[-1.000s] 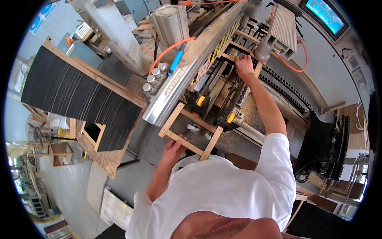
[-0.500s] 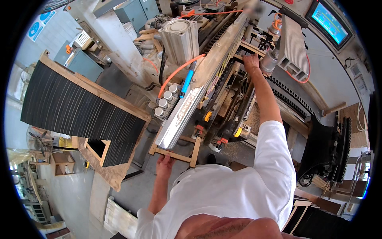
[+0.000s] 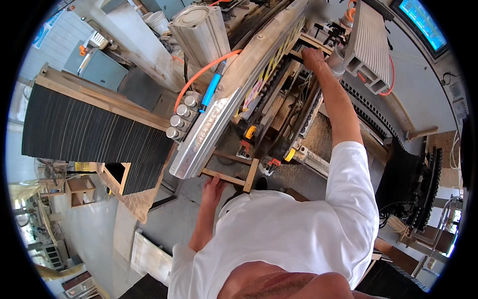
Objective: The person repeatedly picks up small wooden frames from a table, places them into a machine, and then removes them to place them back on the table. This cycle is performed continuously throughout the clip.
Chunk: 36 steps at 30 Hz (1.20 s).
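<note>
Low beside my body, my left hand (image 3: 212, 190) is closed on the near bar of a light wooden frame (image 3: 252, 175). Part of that frame is hidden under the metal machine beam (image 3: 191, 154). My right arm stretches far forward over the machine bed. At its end my right hand (image 3: 312, 59) is closed, fingers curled down, at another wooden frame with a dark inner edge (image 3: 317, 44) lying across the rails. My hand covers part of that frame, and its fingertips are hidden.
A long stack of black-sided frames (image 3: 94, 127) stands at the left on a wooden board. A blue marker-shaped cylinder (image 3: 211, 92) and an orange hose (image 3: 201, 74) lie along the beam. At the right are a ribbed metal block (image 3: 368, 45) and a screen (image 3: 422, 27). Sawdust covers parts of the bed.
The view has shifted, so the machine sits further left and higher. My left hand and its wooden frame have moved right relative to the beam. My right hand stays at the far frame.
</note>
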{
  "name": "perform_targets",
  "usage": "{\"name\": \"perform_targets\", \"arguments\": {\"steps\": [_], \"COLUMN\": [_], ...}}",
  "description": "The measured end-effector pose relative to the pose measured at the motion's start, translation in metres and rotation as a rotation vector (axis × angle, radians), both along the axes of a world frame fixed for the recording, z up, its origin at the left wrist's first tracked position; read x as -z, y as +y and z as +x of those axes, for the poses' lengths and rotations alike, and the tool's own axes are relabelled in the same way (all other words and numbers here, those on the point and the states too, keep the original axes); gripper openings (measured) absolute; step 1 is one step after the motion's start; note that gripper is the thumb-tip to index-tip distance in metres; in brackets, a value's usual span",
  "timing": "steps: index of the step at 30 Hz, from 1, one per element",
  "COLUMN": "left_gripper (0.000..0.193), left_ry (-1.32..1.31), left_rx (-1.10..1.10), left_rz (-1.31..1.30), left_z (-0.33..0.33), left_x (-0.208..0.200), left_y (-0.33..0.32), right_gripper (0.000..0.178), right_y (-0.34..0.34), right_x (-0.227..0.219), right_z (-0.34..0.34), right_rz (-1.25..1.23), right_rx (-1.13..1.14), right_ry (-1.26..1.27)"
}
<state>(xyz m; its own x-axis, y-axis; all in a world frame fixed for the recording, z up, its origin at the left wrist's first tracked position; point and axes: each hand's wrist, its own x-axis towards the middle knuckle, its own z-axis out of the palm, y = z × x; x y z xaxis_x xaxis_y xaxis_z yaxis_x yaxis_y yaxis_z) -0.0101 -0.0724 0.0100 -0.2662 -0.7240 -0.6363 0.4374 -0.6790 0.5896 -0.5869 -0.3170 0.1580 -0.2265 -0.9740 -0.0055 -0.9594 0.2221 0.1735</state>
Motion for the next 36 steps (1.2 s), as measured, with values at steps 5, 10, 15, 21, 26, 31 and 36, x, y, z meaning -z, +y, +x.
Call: {"name": "perform_targets", "arguments": {"steps": [5,10,15,21,26,31,36], "left_gripper": [0.018,0.017,0.02,0.026,0.027,0.027,0.032], "left_ry": [-0.014,-0.039,-0.035,-0.102,-0.126,-0.224,-0.338], "left_rx": [0.001,-0.018,-0.028,-0.113,-0.12,-0.199,-0.278], "left_rz": [-0.033,-0.019,-0.03,-0.008,-0.038,-0.042,-0.118], "left_z": [-0.006,-0.014,-0.026,-0.018,-0.02,-0.007,0.018], "left_x": [0.002,0.005,0.008,0.01,-0.003,-0.012,-0.018], "left_y": [0.007,0.015,0.021,0.044,0.041,0.049,0.056], "right_gripper": [0.008,0.011,0.014,0.017,0.019,0.022,0.027], "right_y": [0.004,-0.018,-0.021,-0.008,-0.016,-0.006,-0.011], "right_x": [0.0,0.058,0.078,0.03,0.022,0.01,0.008], "right_z": [0.008,-0.048,-0.089,0.0,-0.011,0.001,-0.003], "right_rz": [-0.087,-0.112,-0.113,-0.173,-0.059,-0.081,0.054], "right_rx": [-0.094,-0.252,-0.231,-0.122,0.031,-0.043,0.094], "right_ry": [0.042,0.331,0.402,0.05,0.003,0.048,0.108]}}
